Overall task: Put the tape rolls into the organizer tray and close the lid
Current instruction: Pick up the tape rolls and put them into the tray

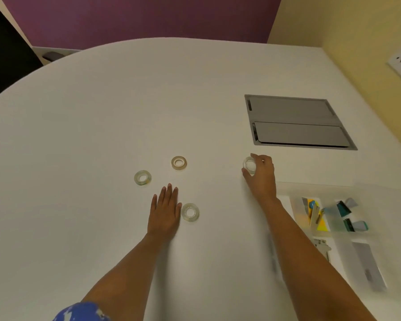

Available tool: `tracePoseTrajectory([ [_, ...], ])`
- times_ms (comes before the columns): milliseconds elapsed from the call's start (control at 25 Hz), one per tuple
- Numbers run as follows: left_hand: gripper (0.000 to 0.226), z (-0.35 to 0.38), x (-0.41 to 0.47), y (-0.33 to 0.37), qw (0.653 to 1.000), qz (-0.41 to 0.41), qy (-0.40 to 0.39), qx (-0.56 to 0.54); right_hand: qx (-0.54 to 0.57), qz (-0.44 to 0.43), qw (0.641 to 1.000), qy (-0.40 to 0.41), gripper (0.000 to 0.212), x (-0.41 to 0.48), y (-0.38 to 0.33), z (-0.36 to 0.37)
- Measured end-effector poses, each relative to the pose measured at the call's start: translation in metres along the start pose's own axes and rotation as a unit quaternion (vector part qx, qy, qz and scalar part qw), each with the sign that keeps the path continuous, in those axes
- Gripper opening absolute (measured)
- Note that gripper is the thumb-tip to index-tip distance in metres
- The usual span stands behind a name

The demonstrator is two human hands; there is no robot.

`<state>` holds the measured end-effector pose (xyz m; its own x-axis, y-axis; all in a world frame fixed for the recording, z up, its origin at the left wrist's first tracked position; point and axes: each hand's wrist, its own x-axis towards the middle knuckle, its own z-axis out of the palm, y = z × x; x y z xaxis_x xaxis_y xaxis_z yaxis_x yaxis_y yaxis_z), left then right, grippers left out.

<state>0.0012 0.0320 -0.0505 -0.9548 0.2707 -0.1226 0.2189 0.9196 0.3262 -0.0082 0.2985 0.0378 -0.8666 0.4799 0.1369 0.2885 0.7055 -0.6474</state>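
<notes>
Three clear tape rolls lie flat on the white table: one at the left [142, 177], one tan-tinted further back [179, 163], one [190, 212] right beside my left hand [164, 210]. That hand rests flat on the table, fingers together, holding nothing. My right hand [262, 176] grips a fourth clear tape roll [249, 164] between thumb and fingers, tilted on edge. The translucent organizer tray [285, 200] stands at the right, beside my right forearm, its compartments showing.
A grey double-flap cable hatch [296, 122] is set into the table behind my right hand. The tray holds binder clips [351, 216], yellow notes [322, 224] and metal items. A yellow wall runs along the right; the table's curved edge lies at the back.
</notes>
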Motion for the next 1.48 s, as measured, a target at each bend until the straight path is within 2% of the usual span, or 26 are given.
tracePoseTrajectory([
  [200,0.052,-0.002,-0.021,0.006,1.0,-0.003,-0.019,0.003,-0.016,0.014,0.999,0.035,0.053,-0.026,0.026,-0.036],
  [360,0.052,-0.005,-0.032,0.006,0.999,-0.006,-0.03,0.009,-0.055,0.052,0.997,0.028,0.053,-0.048,0.049,-0.054],
  [640,0.052,-0.007,-0.037,0.011,0.999,-0.018,-0.038,0.017,-0.115,0.099,0.982,-0.113,0.053,-0.059,0.074,-0.049],
  [760,0.052,-0.007,-0.037,0.011,0.999,-0.018,-0.032,0.013,-0.11,0.107,0.98,-0.125,0.051,-0.055,0.075,-0.042],
  [1000,0.052,-0.002,-0.037,0.007,1.0,-0.013,-0.016,0.01,-0.028,0.132,0.988,-0.078,0.054,-0.052,0.073,-0.04],
  [1120,0.052,0.001,-0.038,0.006,1.0,-0.009,-0.004,0.006,-0.003,0.11,0.993,0.032,0.042,-0.057,0.058,-0.041],
  [1240,0.052,0.004,-0.038,0.006,1.0,-0.008,0.0,0.012,0.017,0.013,0.991,0.131,0.026,-0.066,0.023,-0.03],
  [1280,0.052,0.004,-0.038,0.005,1.0,-0.008,0.0,0.013,0.022,-0.018,0.991,0.128,0.024,-0.07,0.008,-0.022],
  [1360,0.052,0.005,-0.038,0.003,1.0,-0.006,0.001,0.007,0.02,-0.067,0.995,0.064,0.024,-0.078,-0.017,-0.002],
  [1480,0.052,0.005,-0.038,0.0,1.0,0.006,0.004,-0.001,-0.02,-0.117,0.984,-0.133,0.039,-0.093,-0.039,0.034],
])
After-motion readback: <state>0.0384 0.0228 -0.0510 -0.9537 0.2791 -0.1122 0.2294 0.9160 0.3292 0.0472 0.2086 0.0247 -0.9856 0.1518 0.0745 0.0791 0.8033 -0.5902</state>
